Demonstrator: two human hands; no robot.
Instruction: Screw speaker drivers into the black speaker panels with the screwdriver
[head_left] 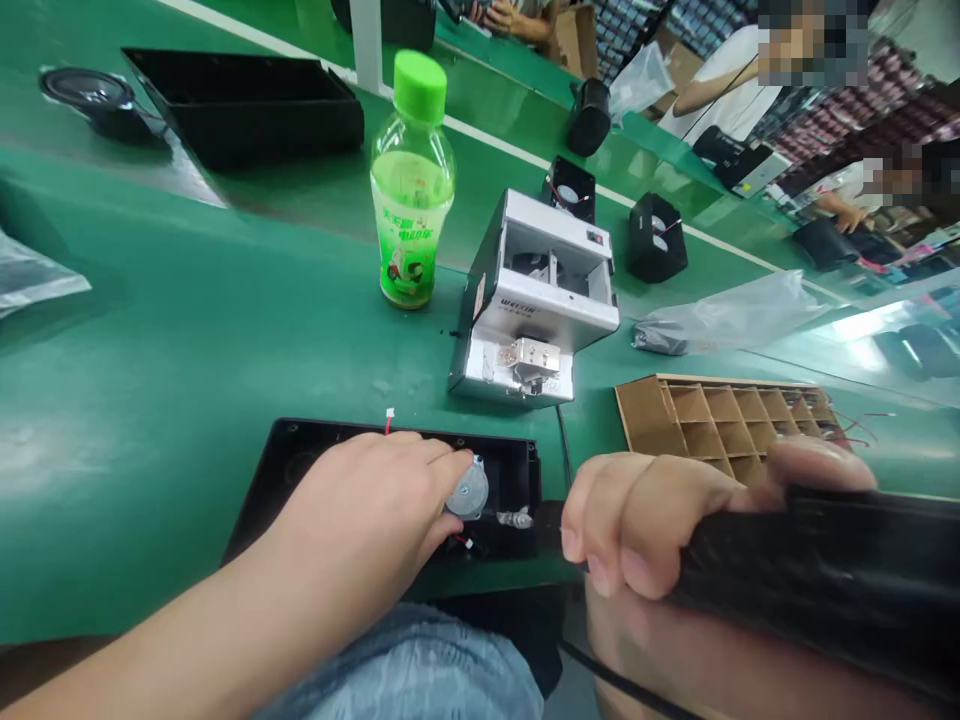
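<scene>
A shallow black plastic housing [259, 480] lies on the green bench in front of me. My left hand [397, 490] reaches into it, thumb and fingers curled round a round silver part [468, 492], perhaps the back of a small speaker. Its underside is hidden. My right hand [652, 510] is wrapped round a black electric screwdriver [810, 560], which lies sideways with its bit end [514, 518] over the housing beside the silver part. Whether the tip touches a screw, I cannot tell. Small white connectors [390, 413] on red wires show around my left hand.
Beyond the housing stands a silver-and-black screw feeder [536, 290], with a green-capped bottle [412, 190] to its left. A divided cardboard box [649, 415] sits at right. Another black housing [255, 110] and a loose speaker [94, 95] are far left. People work across the bench.
</scene>
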